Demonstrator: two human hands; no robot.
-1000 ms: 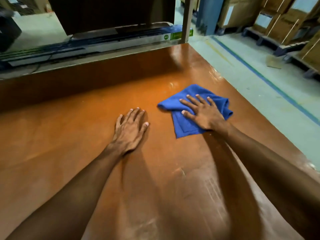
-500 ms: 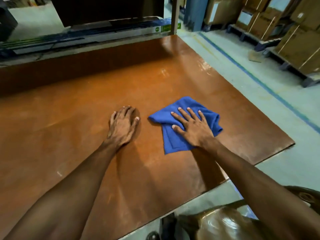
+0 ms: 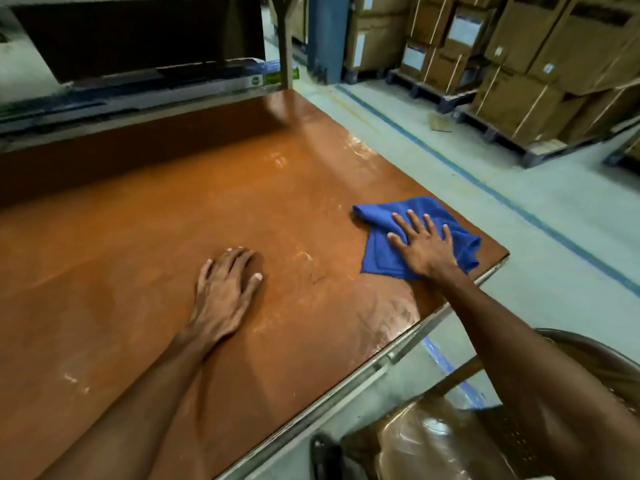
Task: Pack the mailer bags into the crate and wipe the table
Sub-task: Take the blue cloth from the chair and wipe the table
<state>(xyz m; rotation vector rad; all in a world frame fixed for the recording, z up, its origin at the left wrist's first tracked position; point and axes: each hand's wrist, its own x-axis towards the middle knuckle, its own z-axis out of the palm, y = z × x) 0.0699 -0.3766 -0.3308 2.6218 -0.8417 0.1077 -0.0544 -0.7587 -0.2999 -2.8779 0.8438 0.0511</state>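
pressing flat on a blue cleaning cloth [image 3: 379, 216], the right hand [image 3: 424, 249] has fingers straight and fanned, palm down, nothing pinched. it just pins the cloth to the table [image 3: 166, 216]. cloth sits right of centre in the frame, near the table's right corner, w/ its far side bunched just at the table edge. left hand [image 3: 223, 296] lies at centre frame, palm down on bare tabletop, fingers close together and a bit bent, holding nothing, well apart from the cloth.

handling, as a guess: cloth looks soft, limp and light, folded into a couple of layers. pushed from one corner it'd prob crumple, so best held w/ a flat palm over the middle and fingers spread, as now. the glossy orange-brown top looks slick, so it should glide easy. this near the edge it could slip off to the floor.

counts: 1 cloth, 1 table, 2 hands. mailer bags: 0 in view. crate: 0 in view, so can't tell if packing's done. 1 brown plastic chair [image 3: 433, 445] at lower right. strapped cardboard boxes [image 3: 519, 98] on pallets at upper right are stacked and cut off by the frame, so no exact count. 1 blue floor line [image 3: 485, 185] runs diagonally past the table.
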